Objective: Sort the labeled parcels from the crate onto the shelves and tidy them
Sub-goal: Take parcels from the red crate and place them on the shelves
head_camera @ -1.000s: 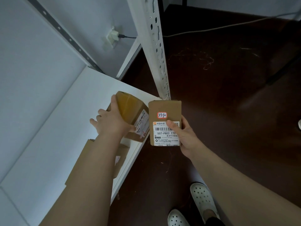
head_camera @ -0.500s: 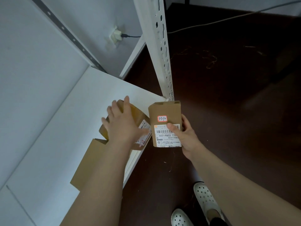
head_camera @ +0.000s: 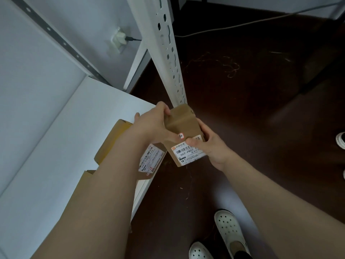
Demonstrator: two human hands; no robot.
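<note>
Cardboard parcel held by left hand, right hand, beside shelf.

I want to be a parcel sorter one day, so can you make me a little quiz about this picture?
1. True or false: the left hand and the right hand both hold the small parcel.
2. Where does the second labeled parcel lie? A) on the white shelf B) on the floor C) inside a crate
3. Fill in: the shoes on the dark floor are ____.

Key: 1 true; 2 A; 3 white.
</note>
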